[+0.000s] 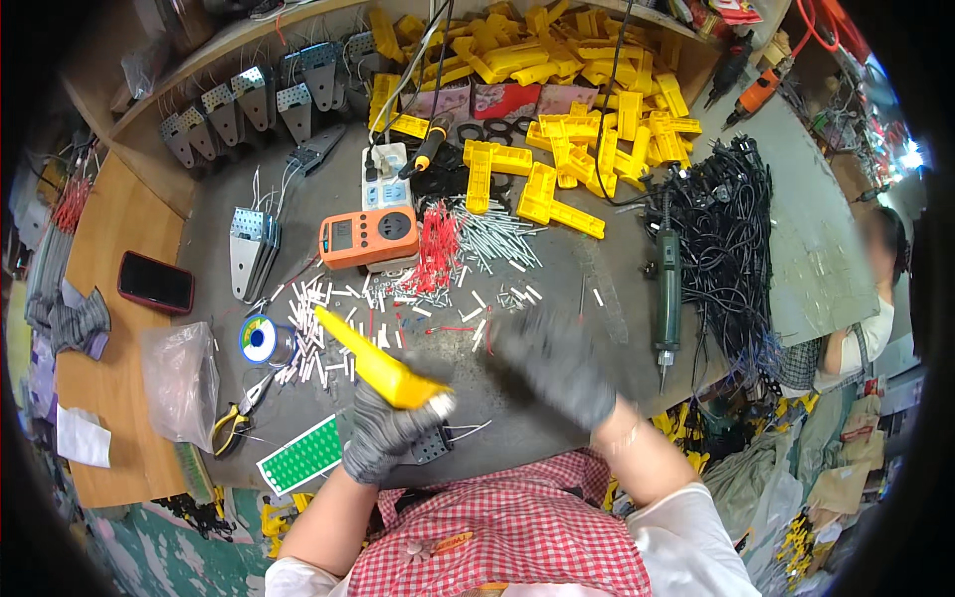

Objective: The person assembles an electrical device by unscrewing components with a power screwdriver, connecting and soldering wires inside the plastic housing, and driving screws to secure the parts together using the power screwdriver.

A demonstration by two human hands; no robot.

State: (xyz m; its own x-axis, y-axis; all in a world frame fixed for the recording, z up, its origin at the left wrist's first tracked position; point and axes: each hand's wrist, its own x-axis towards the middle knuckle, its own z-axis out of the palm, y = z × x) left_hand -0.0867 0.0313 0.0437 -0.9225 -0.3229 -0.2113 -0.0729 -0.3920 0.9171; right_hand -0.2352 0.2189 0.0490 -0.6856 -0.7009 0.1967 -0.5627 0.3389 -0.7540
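Observation:
My left hand [383,428], in a grey knit glove, is closed round a long yellow plastic housing [373,360] that points up and to the left. My right hand [557,363], gloved the same way, hovers over the table to the right; motion smears its fingers, so I cannot tell what they do. Just below my left hand lies a perforated metal plate [431,445] with pale wires. A green-and-white sticker sheet [301,455] is beside my left wrist. Small white tubes [313,338] and red wires [436,249] are scattered beyond the hands.
An orange socket meter [368,237] stands by a power strip [385,169]. Yellow housings [557,60] heap at the back. Black cables [731,239] pile on the right beside a green electric screwdriver [667,289]. Pliers [239,413], solder [261,339] and a phone [156,283] lie left. A person [860,333] sits far right.

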